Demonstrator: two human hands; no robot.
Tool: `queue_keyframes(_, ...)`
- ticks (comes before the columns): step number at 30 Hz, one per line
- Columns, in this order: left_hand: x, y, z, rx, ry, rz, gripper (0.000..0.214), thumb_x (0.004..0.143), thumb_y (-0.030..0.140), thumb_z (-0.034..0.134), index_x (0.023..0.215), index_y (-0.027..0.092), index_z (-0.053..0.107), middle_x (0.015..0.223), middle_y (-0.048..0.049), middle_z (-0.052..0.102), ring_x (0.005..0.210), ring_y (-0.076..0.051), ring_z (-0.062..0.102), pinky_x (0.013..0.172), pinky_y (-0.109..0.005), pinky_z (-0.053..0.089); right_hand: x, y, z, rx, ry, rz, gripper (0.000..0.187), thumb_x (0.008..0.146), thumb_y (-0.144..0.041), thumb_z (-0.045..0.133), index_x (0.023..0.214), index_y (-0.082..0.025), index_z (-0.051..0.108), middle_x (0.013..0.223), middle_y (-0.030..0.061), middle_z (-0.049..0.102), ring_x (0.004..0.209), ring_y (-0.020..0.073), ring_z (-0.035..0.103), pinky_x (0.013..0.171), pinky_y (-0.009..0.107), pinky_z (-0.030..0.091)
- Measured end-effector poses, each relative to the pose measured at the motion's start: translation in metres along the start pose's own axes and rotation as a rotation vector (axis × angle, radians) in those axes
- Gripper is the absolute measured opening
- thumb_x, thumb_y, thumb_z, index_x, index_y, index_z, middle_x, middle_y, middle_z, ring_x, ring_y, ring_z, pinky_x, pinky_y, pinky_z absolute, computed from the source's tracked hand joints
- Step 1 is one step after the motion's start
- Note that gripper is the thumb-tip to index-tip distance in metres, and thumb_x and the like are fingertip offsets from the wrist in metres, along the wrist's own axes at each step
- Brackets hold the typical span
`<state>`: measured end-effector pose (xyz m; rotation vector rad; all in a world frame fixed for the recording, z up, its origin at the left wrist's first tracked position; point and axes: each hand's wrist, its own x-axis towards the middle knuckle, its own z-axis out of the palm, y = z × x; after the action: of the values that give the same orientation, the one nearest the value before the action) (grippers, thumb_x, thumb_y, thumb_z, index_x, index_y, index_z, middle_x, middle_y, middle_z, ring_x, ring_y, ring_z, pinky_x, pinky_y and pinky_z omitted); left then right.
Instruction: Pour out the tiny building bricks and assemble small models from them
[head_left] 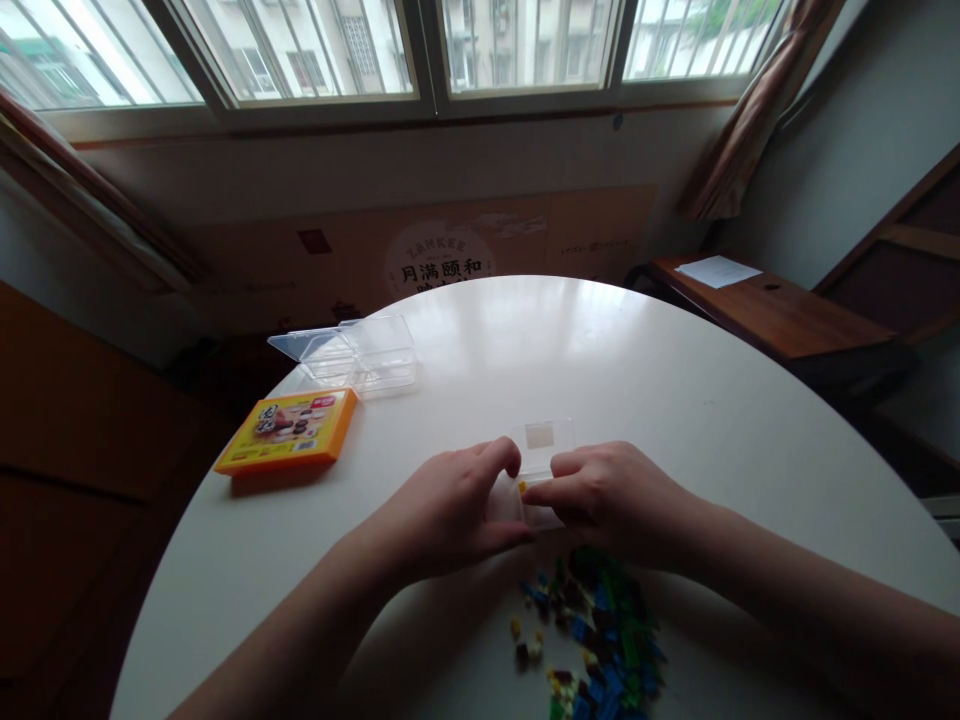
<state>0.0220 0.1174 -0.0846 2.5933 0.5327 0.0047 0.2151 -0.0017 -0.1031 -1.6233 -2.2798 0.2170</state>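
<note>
A small clear plastic box (541, 517) with its lid (538, 440) raised stands in front of me on the table. My left hand (469, 500) is curled around the box's left side, thumb near the front edge and fingers at the back. From the right, my right hand (604, 490) reaches into the box with its fingers closed together. A tiny yellow toy brick (523, 487) shows at the index fingertip; the right thumb is hidden. Just below the hands lies a loose pile of blue, green, yellow and dark toy bricks (611, 640).
The round white table (660, 400) carries an orange-and-yellow box (289, 430) at left and an open clear plastic case (382, 360) behind it. A wooden side table (810, 310) with paper sheets (718, 271) stands at back right. A printed cardboard panel (360, 255) leans below the window.
</note>
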Motion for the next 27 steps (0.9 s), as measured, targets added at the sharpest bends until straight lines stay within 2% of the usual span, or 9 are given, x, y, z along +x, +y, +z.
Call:
queue_keyframes(14, 0.0003, 0.0019, -0.0015, -0.005, -0.003, -0.014, 0.040, 0.076, 0.044, 0.072, 0.104, 0.022, 0.053, 0.075, 0.0012, 0.062, 0.068, -0.019, 0.059, 0.060, -0.027, 0.039, -0.0004, 0.0015, -0.0003, -0.007, -0.034, -0.013, 0.010, 0.082, -0.019, 0.059, 0.074, -0.023, 0.063, 0.066, -0.0048, 0.052, 0.056, 0.0089, 0.033, 0.054, 0.026, 0.019)
queue_keyframes(21, -0.0003, -0.0004, 0.0004, -0.011, 0.002, 0.013, 0.038, 0.076, 0.041, 0.071, 0.104, 0.022, 0.053, 0.074, 0.0014, 0.062, 0.066, -0.019, 0.058, 0.060, -0.028, 0.039, -0.0013, 0.0031, 0.0038, 0.016, 0.032, 0.019, 0.015, 0.084, -0.018, 0.054, 0.086, -0.025, 0.067, 0.072, -0.0029, 0.057, 0.060, 0.0098, 0.041, 0.055, 0.025, 0.024)
queue_keyframes(27, 0.0005, 0.0003, -0.0004, -0.010, -0.004, 0.002, 0.040, 0.076, 0.043, 0.072, 0.105, 0.022, 0.053, 0.076, 0.0010, 0.062, 0.069, -0.020, 0.058, 0.061, -0.028, 0.039, 0.0022, 0.0000, 0.0056, -0.014, 0.026, 0.061, 0.010, 0.083, -0.018, 0.055, 0.077, -0.021, 0.063, 0.069, -0.0023, 0.057, 0.058, 0.0094, 0.041, 0.054, 0.025, 0.023)
